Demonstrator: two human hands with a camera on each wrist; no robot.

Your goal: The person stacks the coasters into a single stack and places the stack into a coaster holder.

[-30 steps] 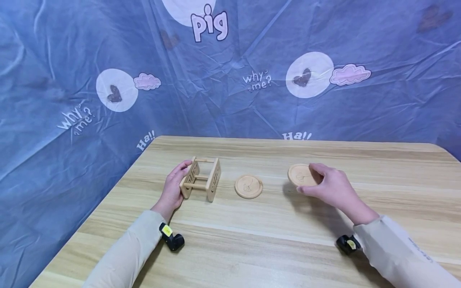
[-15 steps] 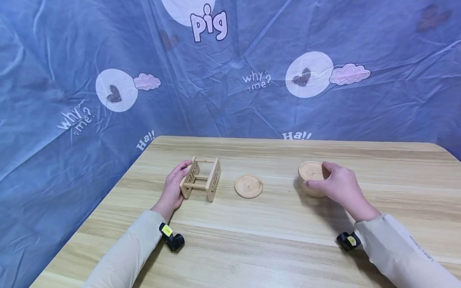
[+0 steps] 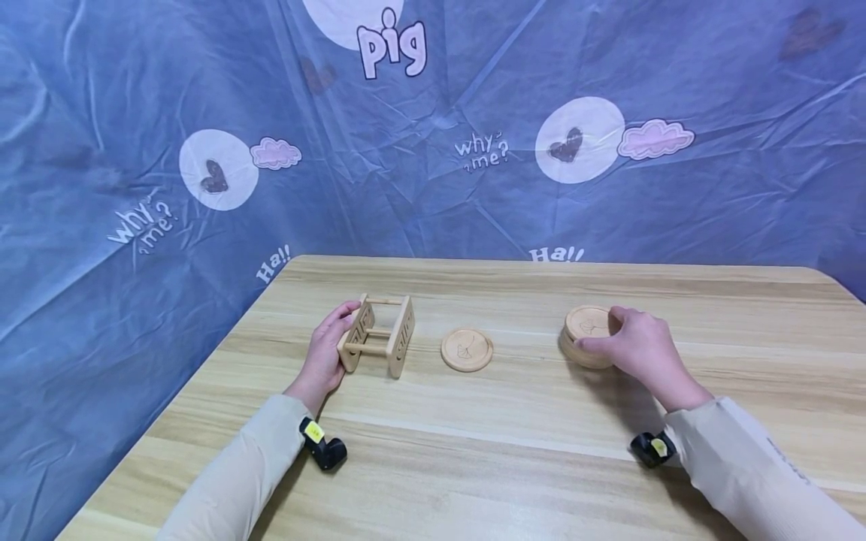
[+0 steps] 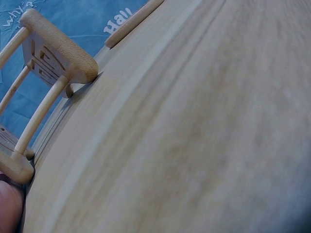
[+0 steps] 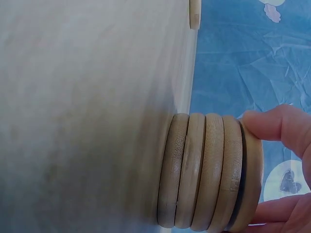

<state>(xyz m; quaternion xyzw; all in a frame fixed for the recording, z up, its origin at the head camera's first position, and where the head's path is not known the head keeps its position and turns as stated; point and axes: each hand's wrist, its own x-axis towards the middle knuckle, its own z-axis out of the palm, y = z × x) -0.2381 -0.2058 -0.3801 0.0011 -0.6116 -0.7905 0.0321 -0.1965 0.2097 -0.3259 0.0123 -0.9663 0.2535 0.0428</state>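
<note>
My left hand (image 3: 325,357) rests against the left panel of a small wooden rack (image 3: 401,338), which has two cut-out side panels joined by thin rods. In the left wrist view the rack (image 4: 63,43) stands on the table, a bit of the hand (image 4: 9,206) at its lower end. My right hand (image 3: 639,353) pinches the top round wooden coaster (image 3: 587,323) of a stack. In the right wrist view, thumb and fingers hold that coaster (image 5: 252,179) by its edge, a thin dark gap between it and the stack (image 5: 199,174). A single coaster (image 3: 467,350) lies flat between the hands.
The wood-grained table (image 3: 473,466) reaches a blue patterned cloth (image 3: 433,188) behind it. Black wrist cameras are strapped over both light sleeves. The single coaster lies just right of the rack.
My right hand has moved right and brought its coaster onto the stack, which its coaster and hand had largely hidden. The left hand, rack and single coaster have not moved.
</note>
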